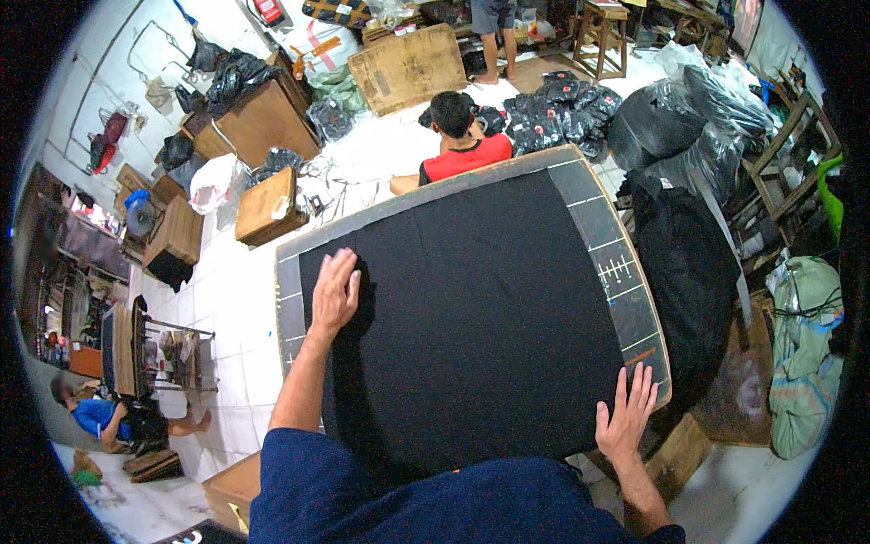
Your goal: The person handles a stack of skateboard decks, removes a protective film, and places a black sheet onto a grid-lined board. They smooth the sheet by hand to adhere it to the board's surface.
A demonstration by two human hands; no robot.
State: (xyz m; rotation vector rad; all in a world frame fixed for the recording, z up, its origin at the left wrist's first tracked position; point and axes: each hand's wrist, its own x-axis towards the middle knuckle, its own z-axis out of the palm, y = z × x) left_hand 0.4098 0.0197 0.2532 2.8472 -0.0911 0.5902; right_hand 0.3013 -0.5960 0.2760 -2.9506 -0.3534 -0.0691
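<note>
A large piece of black fabric (471,308) lies spread over a grey-topped work table (594,213) with white measuring lines along its sides. My left hand (336,288) is over the fabric's left part, fingers stretched out; whether it presses down or hovers I cannot tell. At the near right corner my right hand (625,412) rests with spread fingers across the fabric's edge and the marked border. Neither hand holds anything. The fabric's near edge is hidden by my dark blue shirt.
A person in a red top (467,159) sits just beyond the table. Black packed bags (562,109) and a large plastic-wrapped bundle (657,122) stand behind. More black cloth (684,281) hangs at the table's right. Another person in blue (95,417) sits far left, and a wooden box (267,208) stands nearby.
</note>
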